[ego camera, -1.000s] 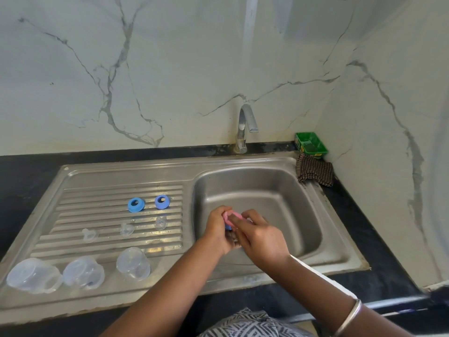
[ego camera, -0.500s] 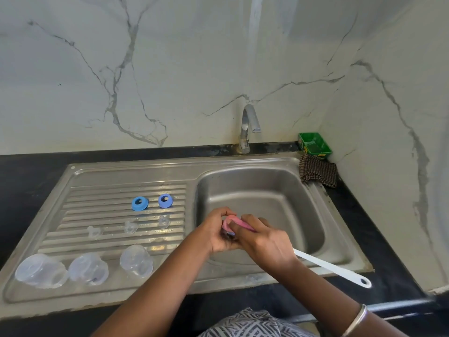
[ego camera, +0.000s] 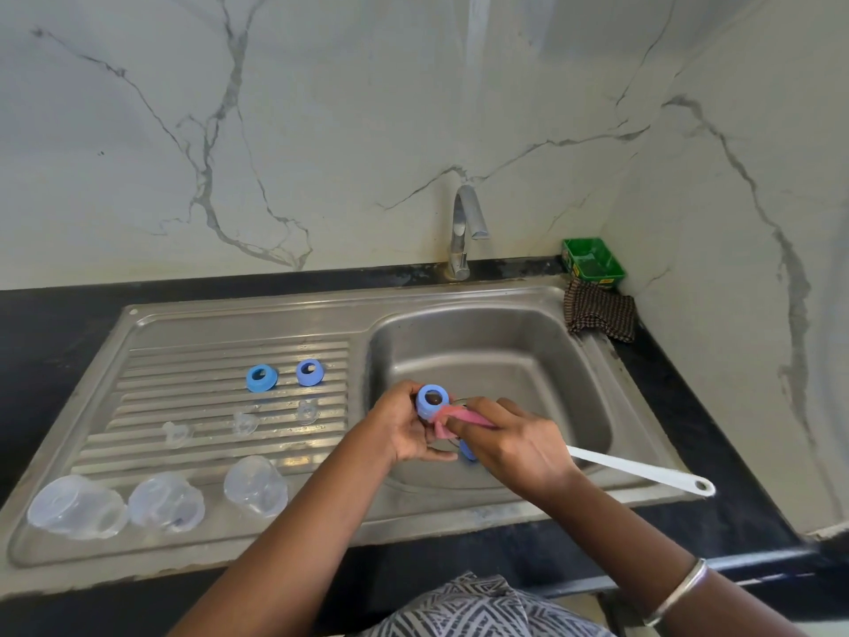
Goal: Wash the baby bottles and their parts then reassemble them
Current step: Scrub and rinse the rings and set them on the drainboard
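Over the sink basin (ego camera: 551, 360), my left hand (ego camera: 404, 429) grips a blue bottle collar ring (ego camera: 432, 400), its hole facing up. My right hand (ego camera: 514, 445) holds a bottle brush with a pink sponge head (ego camera: 452, 418) pressed against the ring; its white handle (ego camera: 643, 471) sticks out to the right. On the drainboard (ego camera: 206, 356) lie two more blue rings (ego camera: 262, 378) (ego camera: 311, 372), three clear teats (ego camera: 245, 422) and three clear caps (ego camera: 255, 485) in a front row.
The steel tap (ego camera: 464, 232) stands behind the basin, with no water visibly running. A green tub (ego camera: 592, 262) and a checked cloth (ego camera: 599, 314) sit in the back right corner. Black counter surrounds the sink; a marble wall rises close on the right.
The blue ring, hidden between my hands before, now shows above my left fingers. The brush handle has come into view on the right. Both hands stay over the basin.
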A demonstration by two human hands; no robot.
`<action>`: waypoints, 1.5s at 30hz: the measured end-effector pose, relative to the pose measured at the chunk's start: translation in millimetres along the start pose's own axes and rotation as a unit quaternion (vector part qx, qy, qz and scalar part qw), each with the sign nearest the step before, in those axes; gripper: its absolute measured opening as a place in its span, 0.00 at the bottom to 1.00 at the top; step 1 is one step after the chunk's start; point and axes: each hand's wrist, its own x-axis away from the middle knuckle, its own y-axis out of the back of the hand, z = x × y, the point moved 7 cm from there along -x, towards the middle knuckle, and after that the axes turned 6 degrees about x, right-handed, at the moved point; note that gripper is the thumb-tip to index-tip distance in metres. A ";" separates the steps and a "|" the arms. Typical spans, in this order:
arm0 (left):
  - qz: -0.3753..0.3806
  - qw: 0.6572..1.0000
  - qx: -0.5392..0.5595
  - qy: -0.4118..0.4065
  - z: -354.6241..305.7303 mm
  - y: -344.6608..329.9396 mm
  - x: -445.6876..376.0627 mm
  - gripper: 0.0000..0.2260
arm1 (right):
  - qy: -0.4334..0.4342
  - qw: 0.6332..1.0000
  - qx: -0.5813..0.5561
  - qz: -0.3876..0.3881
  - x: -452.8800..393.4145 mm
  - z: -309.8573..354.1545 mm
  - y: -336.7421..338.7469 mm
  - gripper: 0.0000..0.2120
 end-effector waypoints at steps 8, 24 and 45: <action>-0.062 0.996 -0.029 -0.053 2.2 7.9 -5.4 0.12 | -0.151 0.984 -0.093 0.014 -12.6 -30.9 0.8 0.15; -0.101 0.978 0.045 -0.176 -4.3 -11.3 2.3 0.14 | -0.301 0.921 -0.236 0.072 -9.4 -14.3 -25.2 0.16; -0.072 0.973 0.121 -0.185 17.0 -14.4 -5.2 0.21 | -0.416 0.838 -0.327 0.134 7.4 -35.0 -48.8 0.08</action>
